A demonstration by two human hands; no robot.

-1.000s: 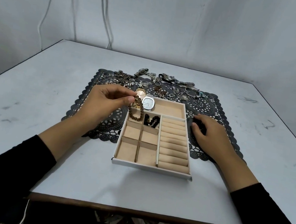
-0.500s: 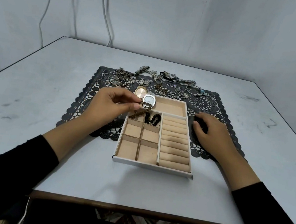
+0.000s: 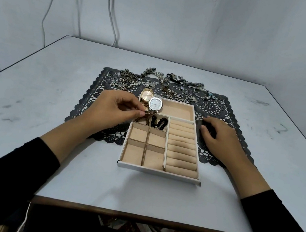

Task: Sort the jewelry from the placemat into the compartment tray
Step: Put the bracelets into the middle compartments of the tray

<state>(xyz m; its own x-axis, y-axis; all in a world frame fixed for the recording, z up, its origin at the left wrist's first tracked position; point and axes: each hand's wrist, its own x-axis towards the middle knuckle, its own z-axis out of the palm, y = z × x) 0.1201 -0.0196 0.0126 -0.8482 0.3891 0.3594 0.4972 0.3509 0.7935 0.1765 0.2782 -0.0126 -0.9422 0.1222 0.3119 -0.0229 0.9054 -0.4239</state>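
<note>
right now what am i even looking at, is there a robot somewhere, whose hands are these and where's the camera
There is no machine: these are a person's two bare hands, filmed by one camera worn on the head, looking forward and down. A table bears a dark placemat with a heap of jewelry along its far edge, and a tray of compartments in front. Two watches lie at the tray's far left corner and black beads lie in one small compartment. The left hand pinches a brown bracelet over the compartment beside those beads. The right hand rests on the placemat right of the tray, touching something dark; whether it grips it I cannot tell.
</note>
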